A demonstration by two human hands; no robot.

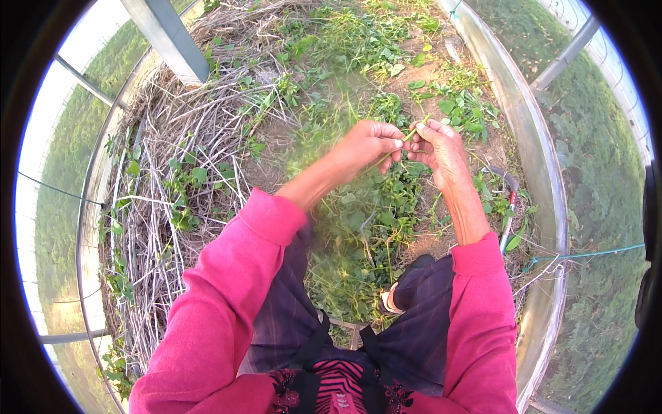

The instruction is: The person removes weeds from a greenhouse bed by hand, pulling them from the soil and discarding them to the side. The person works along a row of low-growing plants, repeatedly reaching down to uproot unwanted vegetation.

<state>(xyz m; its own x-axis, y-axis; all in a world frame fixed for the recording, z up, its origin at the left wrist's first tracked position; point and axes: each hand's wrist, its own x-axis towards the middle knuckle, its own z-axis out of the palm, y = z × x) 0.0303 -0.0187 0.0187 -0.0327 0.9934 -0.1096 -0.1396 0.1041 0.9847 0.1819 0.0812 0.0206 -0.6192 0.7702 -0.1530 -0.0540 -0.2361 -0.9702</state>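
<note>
Both hands are raised in front of me, close together, over ground covered with green vines. My left hand [380, 145] pinches a thin green plant stem [410, 135] between thumb and fingers. The upper part of that stem is gripped by my right hand [437, 142], its thumb laid along it. A thinner stalk trails down to the left, below my left hand. Leafy cut vines [362, 207] lie beneath the hands and between my legs. To the right of my right forearm, a sickle [512, 199] with a curved blade and partly red shaft rests on the ground.
Dry stalks [165, 207] are heaped along the left side. A square metal post [170, 41] stands at the upper left. Clear plastic sheeting [543, 145] edges the ground at right, with a green cord [595, 254] tied across it. My shoe [388, 302] is among the vines.
</note>
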